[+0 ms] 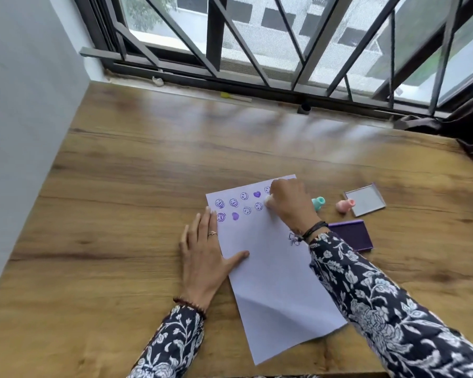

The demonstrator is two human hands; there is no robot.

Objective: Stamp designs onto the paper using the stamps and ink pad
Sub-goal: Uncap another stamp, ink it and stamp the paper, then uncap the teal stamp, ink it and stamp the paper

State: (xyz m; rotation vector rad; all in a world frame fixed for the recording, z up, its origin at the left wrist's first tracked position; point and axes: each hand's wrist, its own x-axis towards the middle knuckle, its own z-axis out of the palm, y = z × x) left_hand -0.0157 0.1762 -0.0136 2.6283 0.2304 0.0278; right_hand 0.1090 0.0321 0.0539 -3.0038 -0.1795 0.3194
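A sheet of paper [273,268] lies flat on the wooden tabletop [148,173], its long axis running from the near right corner to the far left, so that the sheet sits skewed to the tabletop's edge. A crease crosses its near part. Along the far short edge stand two rows of purple prints [239,204]: round smiling faces and two solid hearts, with one further outline print near the right edge by the wrist.

The left hand [202,257] lies palm down, fingers spread, on the left edge of the paper, the thumb resting on the sheet; its grip is apart and holds nothing. The right hand [290,205] is at the far right corner of the paper, its grip clamped on a pale stamp [268,199] whose tip shows just left of the knuckles. The stamp is mostly hidden by the fingers, and whether its face touches the paper cannot be told.

To the right of the paper, on the bare tabletop, a teal stamp [319,203] and a pink stamp [345,205] lie on their sides. Just beyond the pink one lies the lid [365,199], flat. The open purple ink pad [351,237] sits nearer, just beside the right sleeve [380,301].
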